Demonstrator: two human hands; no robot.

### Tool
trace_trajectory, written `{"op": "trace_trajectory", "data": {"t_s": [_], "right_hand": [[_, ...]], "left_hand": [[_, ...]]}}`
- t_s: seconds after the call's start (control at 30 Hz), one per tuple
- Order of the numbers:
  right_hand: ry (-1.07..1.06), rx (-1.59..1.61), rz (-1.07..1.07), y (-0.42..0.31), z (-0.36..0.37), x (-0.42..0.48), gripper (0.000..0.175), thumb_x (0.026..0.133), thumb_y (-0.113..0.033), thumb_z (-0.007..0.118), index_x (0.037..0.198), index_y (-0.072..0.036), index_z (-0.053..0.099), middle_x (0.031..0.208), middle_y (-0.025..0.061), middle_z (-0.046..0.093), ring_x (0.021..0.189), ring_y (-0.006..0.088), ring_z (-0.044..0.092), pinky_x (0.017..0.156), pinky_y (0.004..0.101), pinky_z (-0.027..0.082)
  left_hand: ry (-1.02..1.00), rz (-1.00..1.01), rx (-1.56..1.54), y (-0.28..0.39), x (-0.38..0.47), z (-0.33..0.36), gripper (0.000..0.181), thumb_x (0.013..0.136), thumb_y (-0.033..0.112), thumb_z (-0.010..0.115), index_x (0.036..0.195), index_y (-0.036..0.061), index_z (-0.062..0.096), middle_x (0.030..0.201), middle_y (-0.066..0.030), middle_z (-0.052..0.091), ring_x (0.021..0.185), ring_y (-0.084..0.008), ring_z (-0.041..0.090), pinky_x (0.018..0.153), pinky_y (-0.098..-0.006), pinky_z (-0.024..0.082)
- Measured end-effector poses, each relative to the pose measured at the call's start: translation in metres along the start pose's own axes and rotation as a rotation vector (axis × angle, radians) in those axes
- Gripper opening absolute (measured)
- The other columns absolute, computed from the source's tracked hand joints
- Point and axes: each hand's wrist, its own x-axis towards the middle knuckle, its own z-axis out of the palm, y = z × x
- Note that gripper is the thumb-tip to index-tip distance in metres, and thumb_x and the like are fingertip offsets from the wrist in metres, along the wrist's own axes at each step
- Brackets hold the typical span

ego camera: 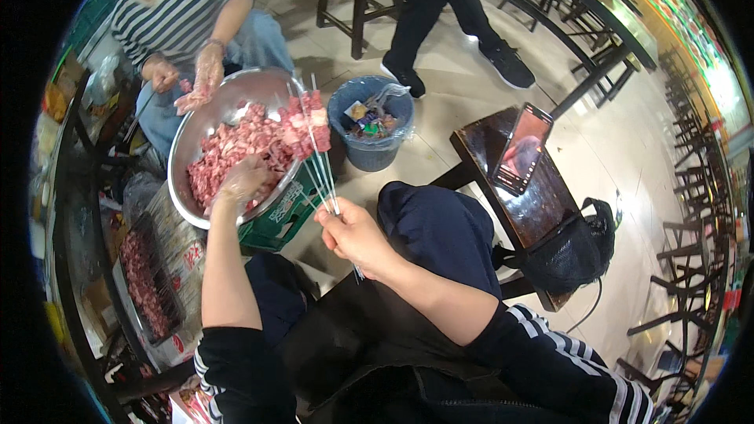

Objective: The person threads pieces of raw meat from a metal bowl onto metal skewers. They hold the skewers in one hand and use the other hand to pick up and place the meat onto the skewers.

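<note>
My right hand (353, 235) grips a bundle of thin metal skewers (323, 179) by their lower ends. Cubes of raw meat (306, 123), red with paler pieces, are threaded near the skewers' upper ends, above the bowl's right rim. My left hand (242, 181), in what looks like a clear plastic glove, reaches into a large steel bowl (179, 191). Its fingers are blurred against a heap of cut raw meat (235, 138), and I cannot tell whether they hold a piece. The bowl rests tilted on a green plastic crate (280, 218).
Across the bowl, a person in a striped top (182, 6) handles meat with a gloved hand (203, 79). A lined waste bin (370, 150) stands right of the bowl. A phone (523, 150) and black bag (565, 256) rest on a wooden bench (533, 218). A meat tray (147, 282) lies left.
</note>
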Motion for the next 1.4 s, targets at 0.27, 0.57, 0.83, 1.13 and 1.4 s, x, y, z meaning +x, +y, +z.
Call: {"op": "trace_trajectory", "data": {"t_s": [0.27,0.57,0.83,1.13,1.4], "right_hand": [[-0.019,0.030,0.016,0.001,0.000,-0.001,0.015,0.097,-0.021,0.049,0.092,-0.008,0.052,0.056,-0.0014,0.049,0.045,0.0047,0.036,0.043,0.0228,0.027],[-0.006,0.016,0.001,0.004,0.003,0.001,0.015,0.096,-0.022,0.050,0.091,-0.008,0.052,0.056,-0.0010,0.049,0.045,0.0052,0.037,0.044,0.0238,0.028],[0.016,0.017,0.010,0.008,0.001,0.004,0.017,0.096,-0.024,0.050,0.090,-0.008,0.052,0.057,-0.0013,0.050,0.046,0.0052,0.037,0.044,0.0245,0.028],[0.004,0.035,-0.011,0.005,0.002,0.001,0.010,0.098,-0.017,0.048,0.097,-0.008,0.051,0.059,-0.0006,0.047,0.044,0.0028,0.030,0.040,0.0203,0.020],[0.032,0.058,0.019,0.000,0.002,-0.002,0.013,0.098,-0.021,0.050,0.097,-0.008,0.054,0.060,-0.0008,0.046,0.046,0.0038,0.032,0.040,0.0199,0.023]], "left_hand": [[-0.070,0.144,0.089,-0.014,-0.014,-0.009,0.026,0.083,0.011,0.053,0.104,0.0085,0.068,0.087,-0.0085,0.065,0.077,-0.0182,0.061,0.077,-0.0311,0.047],[-0.003,0.208,0.398,-0.022,0.032,0.018,0.026,0.076,0.016,0.061,0.101,0.0092,0.066,0.095,-0.0147,0.068,0.089,-0.0269,0.065,0.080,-0.0364,0.048],[0.185,0.256,0.316,-0.016,0.023,0.016,0.013,0.077,0.014,0.061,0.084,0.0036,0.060,0.074,-0.0100,0.063,0.070,-0.0229,0.060,0.069,-0.0364,0.048],[0.067,0.208,-0.587,-0.012,0.000,-0.016,0.014,0.091,0.014,0.053,0.102,0.0068,0.056,0.087,-0.0008,0.061,0.069,-0.0078,0.054,0.058,-0.0235,0.046],[-0.112,0.324,-0.652,-0.031,-0.015,-0.042,0.025,0.088,0.016,0.060,0.111,0.0053,0.056,0.097,-0.0028,0.062,0.075,-0.0099,0.053,0.065,-0.0229,0.044]]}}
